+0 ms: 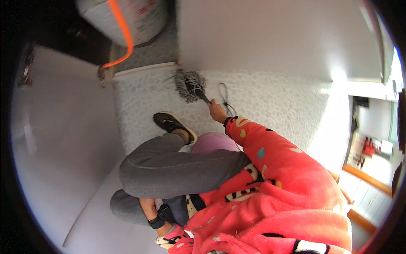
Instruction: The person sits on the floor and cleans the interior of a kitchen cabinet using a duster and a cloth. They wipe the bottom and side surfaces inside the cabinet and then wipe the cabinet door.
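My right hand (217, 111) grips the dark handle of a grey, string-headed duster (189, 87). The duster's fibres rest on the pebble-patterned floor (269, 98), close to the threshold strip and the corner of a pale panel. A thin dark cord loop (224, 92) lies on the floor just beyond that hand. Down at the lower left, my left hand (147, 204) is tucked against my bent leg in grey trousers (177, 171). Its fingers are hidden, and a black band circles the wrist. Part of a pink object (215, 142) shows behind my thigh.
A large pale panel (269, 35) rises along the far side, and another pale panel (73, 108) stands at left. Past the threshold (146, 69) sits a white sack-like container (127, 22), with an orange strap (122, 25) hanging before it. Bright sunlight crosses the floor at right.
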{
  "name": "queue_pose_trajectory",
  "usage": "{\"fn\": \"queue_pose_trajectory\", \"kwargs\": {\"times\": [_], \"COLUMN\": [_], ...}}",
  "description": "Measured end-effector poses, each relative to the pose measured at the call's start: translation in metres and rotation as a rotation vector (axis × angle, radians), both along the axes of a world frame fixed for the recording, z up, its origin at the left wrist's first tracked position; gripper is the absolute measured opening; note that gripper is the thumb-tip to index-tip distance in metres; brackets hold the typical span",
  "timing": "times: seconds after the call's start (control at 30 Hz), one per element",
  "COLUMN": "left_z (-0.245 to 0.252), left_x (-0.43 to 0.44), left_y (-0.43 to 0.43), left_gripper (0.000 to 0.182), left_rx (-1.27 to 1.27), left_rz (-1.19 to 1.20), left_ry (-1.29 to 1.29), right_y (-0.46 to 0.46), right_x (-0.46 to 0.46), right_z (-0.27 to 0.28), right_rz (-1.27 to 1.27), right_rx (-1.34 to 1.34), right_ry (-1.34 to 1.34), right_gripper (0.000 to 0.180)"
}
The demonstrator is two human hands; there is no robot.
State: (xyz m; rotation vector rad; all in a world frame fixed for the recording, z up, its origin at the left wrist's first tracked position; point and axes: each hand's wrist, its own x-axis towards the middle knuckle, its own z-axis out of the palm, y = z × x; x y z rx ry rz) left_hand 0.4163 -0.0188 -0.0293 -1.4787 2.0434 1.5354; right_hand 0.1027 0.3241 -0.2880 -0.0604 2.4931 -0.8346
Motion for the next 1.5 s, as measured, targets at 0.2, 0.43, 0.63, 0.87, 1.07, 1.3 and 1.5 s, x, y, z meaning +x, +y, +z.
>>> {"fn": "queue_pose_trajectory", "kwargs": {"times": [0.2, 0.43, 0.63, 0.87, 1.07, 1.3, 1.5], "left_z": [-0.042, -0.04, -0.022, -0.008, 0.0, 0.01, 0.003], "left_x": [0.007, -0.019, -0.048, -0.062, -0.082, -0.128, -0.188], "left_y": [-0.052, -0.036, -0.01, -0.004, -0.003, 0.021, 0.066], "left_gripper": [0.033, 0.028, 0.028, 0.027, 0.027, 0.026, 0.026], "left_rx": [-0.024, -0.023, -0.12, -0.179, -0.242, -0.313, -0.329], "left_rz": [-0.49, -0.459, -0.524, -0.575, -0.61, -0.676, -0.748], "left_ry": [0.199, 0.009, -0.038, -0.066, -0.102, -0.108, 0.001], "right_y": [0.17, 0.292, 0.215, 0.186, 0.382, 0.575, 0.392], "right_x": [0.061, 0.085, 0.086, 0.064, 0.093, 0.115, 0.093], "right_z": [-0.002, 0.022, 0.041, 0.041, 0.002, 0.057, 0.035], "right_rz": [-0.482, -1.22, -0.364, -0.174, -0.39, -0.985, -1.033], "right_rx": [0.157, 0.299, 0.185, 0.025, 0.367, 0.691, 0.097], "right_ry": [0.033, 0.17, 0.077, -0.109, -0.092, 0.411, 0.323], "right_gripper": [0.027, 0.029, 0.024, 0.032, 0.025, 0.025, 0.036]}}
